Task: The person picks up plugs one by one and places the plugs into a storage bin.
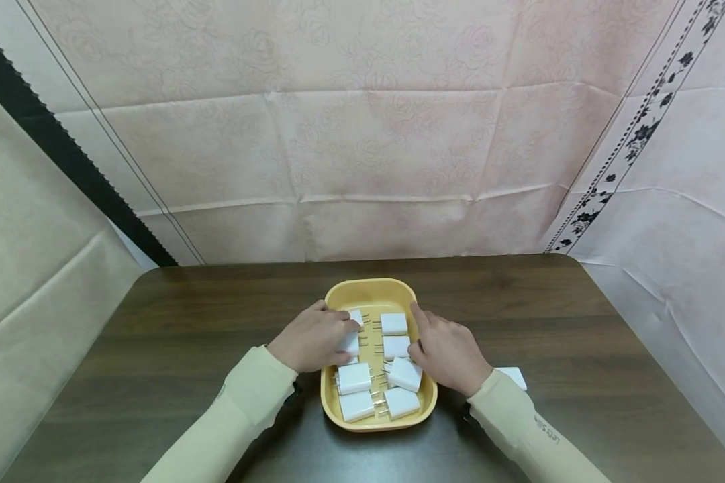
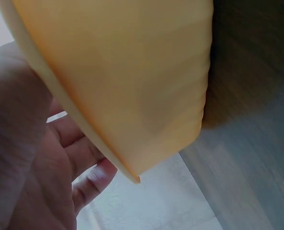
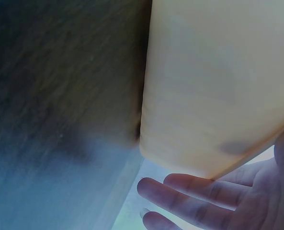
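A yellow tray [image 1: 368,287] holds several white charger plugs [image 1: 354,379] in two columns, metal prongs facing inward on most. Over its left rim reaches my left hand [image 1: 317,339], thumb and index finger on either side of a charger plug [image 1: 349,343] in the left column. In the left wrist view, that hand's fingers [image 2: 86,153] bend behind the tray rim. My right hand [image 1: 450,349] lies across the right rim, index finger extended along it and thumb tip at a plug in the right column. The right wrist view has its fingers [image 3: 194,201] loosely straight beside the tray wall [image 3: 213,96].
Another white block [image 1: 512,377] lies on the brown wooden table [image 1: 217,322], partly covered by my right sleeve. Pale patterned cloth [image 1: 368,147] hangs behind the table's far edge and along both sides.
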`<state>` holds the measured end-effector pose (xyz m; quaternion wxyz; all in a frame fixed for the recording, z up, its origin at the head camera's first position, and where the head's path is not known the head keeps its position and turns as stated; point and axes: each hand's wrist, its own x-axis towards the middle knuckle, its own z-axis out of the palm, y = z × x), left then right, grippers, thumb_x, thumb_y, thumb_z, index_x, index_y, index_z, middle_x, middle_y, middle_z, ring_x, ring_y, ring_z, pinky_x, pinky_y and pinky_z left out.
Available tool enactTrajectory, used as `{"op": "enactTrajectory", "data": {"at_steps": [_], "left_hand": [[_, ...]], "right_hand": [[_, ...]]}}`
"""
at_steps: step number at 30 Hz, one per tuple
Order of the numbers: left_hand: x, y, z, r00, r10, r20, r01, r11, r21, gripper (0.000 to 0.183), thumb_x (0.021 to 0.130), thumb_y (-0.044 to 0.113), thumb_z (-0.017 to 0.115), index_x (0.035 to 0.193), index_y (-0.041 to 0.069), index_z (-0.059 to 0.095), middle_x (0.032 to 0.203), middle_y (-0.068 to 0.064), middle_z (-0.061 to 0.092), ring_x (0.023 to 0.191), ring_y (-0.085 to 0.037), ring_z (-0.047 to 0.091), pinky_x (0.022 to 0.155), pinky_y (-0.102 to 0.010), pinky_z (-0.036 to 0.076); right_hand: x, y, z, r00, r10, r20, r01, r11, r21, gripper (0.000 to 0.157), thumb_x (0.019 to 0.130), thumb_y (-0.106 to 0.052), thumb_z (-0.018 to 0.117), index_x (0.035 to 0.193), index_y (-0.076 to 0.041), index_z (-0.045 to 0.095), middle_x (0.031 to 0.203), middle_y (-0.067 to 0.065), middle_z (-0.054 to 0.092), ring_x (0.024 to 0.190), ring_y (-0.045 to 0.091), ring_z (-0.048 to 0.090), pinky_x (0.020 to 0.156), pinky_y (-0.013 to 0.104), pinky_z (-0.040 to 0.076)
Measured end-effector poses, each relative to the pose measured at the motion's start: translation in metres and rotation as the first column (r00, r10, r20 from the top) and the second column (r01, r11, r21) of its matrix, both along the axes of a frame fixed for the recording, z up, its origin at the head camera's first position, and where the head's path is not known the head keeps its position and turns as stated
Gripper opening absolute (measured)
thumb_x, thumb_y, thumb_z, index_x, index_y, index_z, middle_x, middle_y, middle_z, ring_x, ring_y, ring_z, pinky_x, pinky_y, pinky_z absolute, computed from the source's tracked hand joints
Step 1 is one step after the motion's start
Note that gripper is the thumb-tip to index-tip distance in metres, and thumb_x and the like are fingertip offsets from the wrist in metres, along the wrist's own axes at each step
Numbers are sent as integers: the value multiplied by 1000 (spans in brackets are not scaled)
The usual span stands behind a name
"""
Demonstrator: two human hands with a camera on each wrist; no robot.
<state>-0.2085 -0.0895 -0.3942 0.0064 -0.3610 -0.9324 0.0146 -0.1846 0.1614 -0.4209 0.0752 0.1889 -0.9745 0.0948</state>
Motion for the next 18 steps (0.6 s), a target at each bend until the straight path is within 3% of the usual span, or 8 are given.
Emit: {"op": "enactTrajectory", "data": {"at_steps": [9,18], "left_hand": [[3,-2,-1,1000,21,7,-21,1000,17,48,86,47,78,125,19,73,123,-1,73,116,-19,66,103,-44,47],[8,-21,3,995,43,-93,-31,991,128,52,91,43,74,134,15,65,137,-5,62,126,-22,59,104,-42,50]], "right_hand": [[0,-1,1,1000,-13,28,13,1000,5,65,91,-21,64,149,2,45,122,18,70,62,12,48,58,29,49],[0,0,0,1000,-4,9,4,1000,0,65,90,-21,64,149,2,45,117,17,71,61,11,48,55,27,46]]}}
